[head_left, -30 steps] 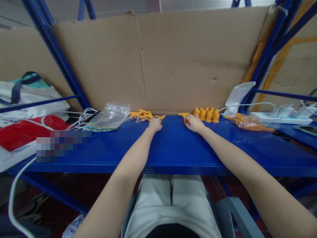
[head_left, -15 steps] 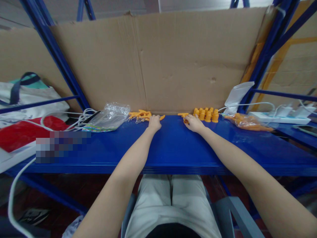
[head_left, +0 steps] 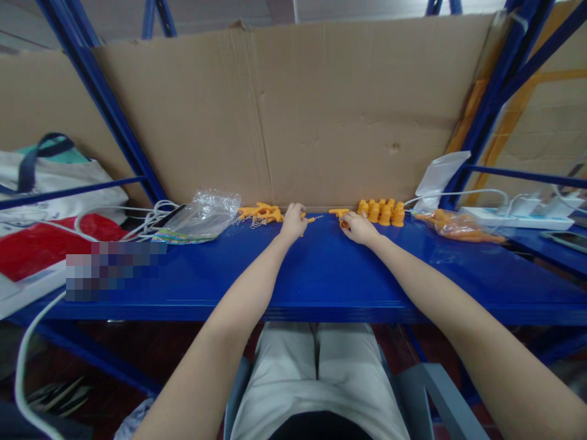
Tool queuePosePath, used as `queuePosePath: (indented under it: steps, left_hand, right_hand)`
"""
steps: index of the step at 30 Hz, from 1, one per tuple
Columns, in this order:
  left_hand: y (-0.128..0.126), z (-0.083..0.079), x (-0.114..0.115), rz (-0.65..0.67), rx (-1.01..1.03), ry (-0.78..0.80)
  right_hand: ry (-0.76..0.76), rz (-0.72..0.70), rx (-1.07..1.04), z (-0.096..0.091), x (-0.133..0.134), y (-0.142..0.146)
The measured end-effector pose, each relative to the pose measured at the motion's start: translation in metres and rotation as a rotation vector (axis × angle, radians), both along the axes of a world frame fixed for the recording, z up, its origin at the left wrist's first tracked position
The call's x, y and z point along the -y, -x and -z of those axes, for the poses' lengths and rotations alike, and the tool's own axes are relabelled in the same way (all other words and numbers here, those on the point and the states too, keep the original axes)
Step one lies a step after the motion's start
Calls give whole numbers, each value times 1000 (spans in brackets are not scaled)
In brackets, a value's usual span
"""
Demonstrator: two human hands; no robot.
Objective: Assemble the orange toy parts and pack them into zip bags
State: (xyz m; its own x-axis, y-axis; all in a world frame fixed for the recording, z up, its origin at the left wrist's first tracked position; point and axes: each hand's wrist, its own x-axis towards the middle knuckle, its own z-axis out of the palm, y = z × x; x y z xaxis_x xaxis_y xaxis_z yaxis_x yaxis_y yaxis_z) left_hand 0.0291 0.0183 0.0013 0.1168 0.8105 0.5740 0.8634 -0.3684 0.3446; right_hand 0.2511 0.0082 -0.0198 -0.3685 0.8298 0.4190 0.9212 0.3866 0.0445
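Observation:
My left hand [head_left: 294,222] is closed around a small orange plastic piece [head_left: 311,220] with a short metal chain trailing to its right. Just left of that hand lies a pile of similar orange pieces with chains [head_left: 260,212]. My right hand [head_left: 361,228] rests on the tabletop, its fingers curled round an orange cup-shaped piece [head_left: 345,225] with the hollow end showing. Right behind it is another slim orange piece [head_left: 338,211]. Beside my right hand, several orange cup-shaped pieces [head_left: 386,214] stand upright in rows.
On the blue table [head_left: 321,275], a clear plastic bag [head_left: 204,217] and white cables [head_left: 151,223] lie to the left. A bag of orange parts [head_left: 458,225] and a power strip [head_left: 518,217] are at right. A cardboard sheet [head_left: 343,122] closes off the back.
My left hand has moved right, away from the pile, bringing an orange piece whose chain now shows. My right hand stays in place.

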Motion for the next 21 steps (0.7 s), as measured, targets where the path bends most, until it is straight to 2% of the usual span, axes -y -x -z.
queuePosePath:
  steps: [4, 12, 21]
  left_hand:
    - [2, 4, -7, 47, -48, 82]
    - [13, 12, -13, 89, -105, 138]
    - [15, 15, -12, 52, -206, 218]
  right_hand:
    - [-6, 5, -2, 0, 0, 0]
    - [1, 6, -2, -1, 1, 0]
    - [-31, -14, -32, 2, -1, -2]
